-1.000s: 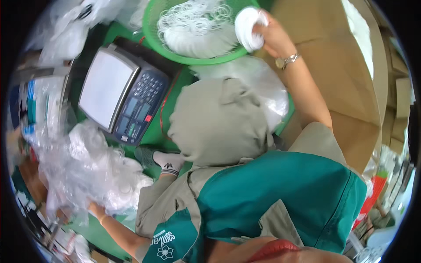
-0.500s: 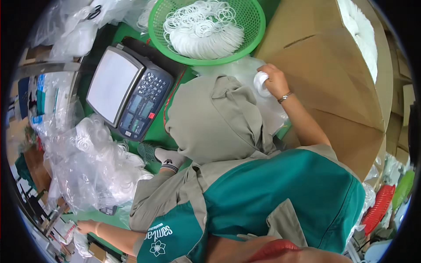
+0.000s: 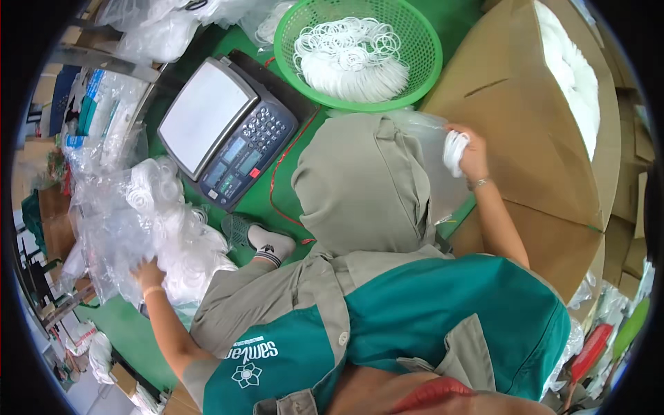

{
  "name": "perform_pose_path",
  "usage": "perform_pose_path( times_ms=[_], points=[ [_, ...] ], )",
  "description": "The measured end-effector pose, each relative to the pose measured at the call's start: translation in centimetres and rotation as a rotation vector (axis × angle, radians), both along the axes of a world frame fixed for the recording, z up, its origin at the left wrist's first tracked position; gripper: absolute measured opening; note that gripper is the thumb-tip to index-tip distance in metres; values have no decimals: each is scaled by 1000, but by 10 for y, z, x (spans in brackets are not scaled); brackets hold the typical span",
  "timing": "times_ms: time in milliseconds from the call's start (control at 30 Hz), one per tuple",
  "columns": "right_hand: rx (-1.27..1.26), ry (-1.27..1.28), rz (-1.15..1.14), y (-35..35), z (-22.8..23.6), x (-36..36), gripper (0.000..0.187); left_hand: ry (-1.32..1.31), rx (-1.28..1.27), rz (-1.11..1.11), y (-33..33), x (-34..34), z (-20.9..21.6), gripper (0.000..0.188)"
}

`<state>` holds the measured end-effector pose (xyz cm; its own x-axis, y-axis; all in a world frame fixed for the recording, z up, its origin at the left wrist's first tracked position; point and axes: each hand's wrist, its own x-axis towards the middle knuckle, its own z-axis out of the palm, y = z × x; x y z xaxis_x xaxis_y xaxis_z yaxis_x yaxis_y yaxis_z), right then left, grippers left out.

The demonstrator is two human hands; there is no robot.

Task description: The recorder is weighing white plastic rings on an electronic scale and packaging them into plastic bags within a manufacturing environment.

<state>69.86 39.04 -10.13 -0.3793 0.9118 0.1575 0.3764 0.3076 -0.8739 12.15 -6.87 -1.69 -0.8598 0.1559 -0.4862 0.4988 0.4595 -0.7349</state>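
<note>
My right hand (image 3: 474, 156) is closed around a small bundle of white rings (image 3: 454, 152), beside the cardboard box and over a clear plastic bag (image 3: 437, 176). On the other side, my left hand (image 3: 148, 274) reaches to a heap of clear plastic bags (image 3: 104, 228) filled with bundled white rings (image 3: 190, 266). Its fingers look apart at the edge of the plastic, and I see nothing held in them. A green basket (image 3: 427, 81) at the far middle holds many loose white rings (image 3: 356, 66).
A weighing scale (image 3: 207, 117) with a white pan stands left of my bent knee (image 3: 366, 187). A thin red cord (image 3: 274, 187) runs along the green floor (image 3: 128, 328). The large cardboard box (image 3: 515, 117) at my right contains white material (image 3: 570, 76). More plastic bags (image 3: 155, 34) lie far left.
My left hand has moved up from the lower left to the heap of bags. The right hand, still holding the rings, has lifted and turned. The whole view has shifted slightly.
</note>
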Motion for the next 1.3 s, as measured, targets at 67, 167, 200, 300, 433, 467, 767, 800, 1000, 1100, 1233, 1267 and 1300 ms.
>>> perform_pose_path(
  times_ms=[67,167,200,300,433,467,767,800,1000,1100,1233,1267,1300],
  points=[
    [-462,390,-60,4,32,3,19,3,36,209,19,8,14,60],
    [-437,279,-20,12,51,-2,20,12,349,33,56,4,28,55],
    [-367,163,-43,14,55,-2,24,-27,531,-58,65,1,27,53],
    [-18,-120,-130,2,39,-4,36,-169,840,-235,122,28,31,48],
    [-33,-671,-155,-29,-18,7,27,-401,967,-360,161,73,32,45],
    [-11,-719,-162,-33,-37,10,28,-459,986,-339,167,84,34,44],
    [185,-831,-104,-18,-87,16,19,-535,1140,-197,143,76,20,43],
    [107,-860,-94,-22,-77,6,19,-536,1157,-183,139,76,21,42],
    [84,-916,-33,-4,-90,-10,24,-566,1157,-239,156,84,16,40],
    [106,-702,39,-2,-69,0,25,-576,1179,-237,158,92,20,40],
    [119,-13,-146,-4,-9,19,14,-741,1295,-130,167,96,24,39],
    [5,284,-163,-3,27,11,14,-790,1322,-102,173,102,29,37],
    [-158,601,-125,5,60,8,13,-870,1329,-57,185,109,35,37]
  ],
)
